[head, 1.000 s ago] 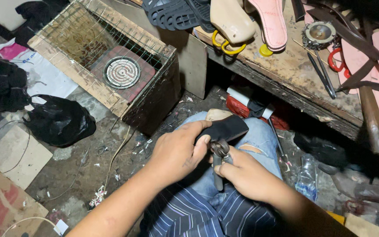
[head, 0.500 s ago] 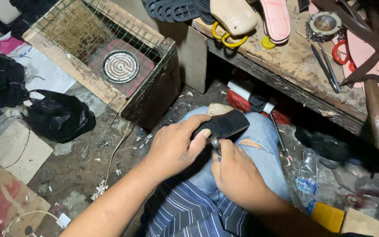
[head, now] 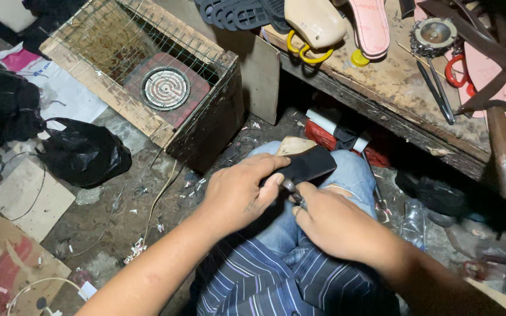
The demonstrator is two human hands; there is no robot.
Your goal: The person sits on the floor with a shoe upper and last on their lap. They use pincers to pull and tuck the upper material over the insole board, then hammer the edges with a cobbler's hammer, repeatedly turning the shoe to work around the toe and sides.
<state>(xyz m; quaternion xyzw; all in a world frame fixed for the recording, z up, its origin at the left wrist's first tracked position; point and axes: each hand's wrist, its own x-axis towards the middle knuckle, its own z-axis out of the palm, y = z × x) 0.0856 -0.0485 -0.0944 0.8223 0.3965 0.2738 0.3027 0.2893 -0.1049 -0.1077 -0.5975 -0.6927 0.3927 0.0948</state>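
Observation:
My left hand (head: 238, 193) grips a black shoe upper stretched over a pale wooden last (head: 306, 161), which rests on my knee in blue jeans. My right hand (head: 329, 222) is closed around a metal plier-like tool (head: 294, 191) whose head meets the edge of the black piece, right beside my left thumb. Most of the tool is hidden inside my right fist.
A wire-mesh wooden box (head: 147, 88) with a round coil heater (head: 165, 88) stands to the left. The workbench (head: 393, 88) at the back holds black soles, a pink sole, a beige last, scissors and a hammer. A black plastic bag (head: 83, 153) and cardboard lie on the dirty floor.
My right hand has drawn in closer to the left, so the tool's handles are now hidden in the fist. The view has shifted slightly.

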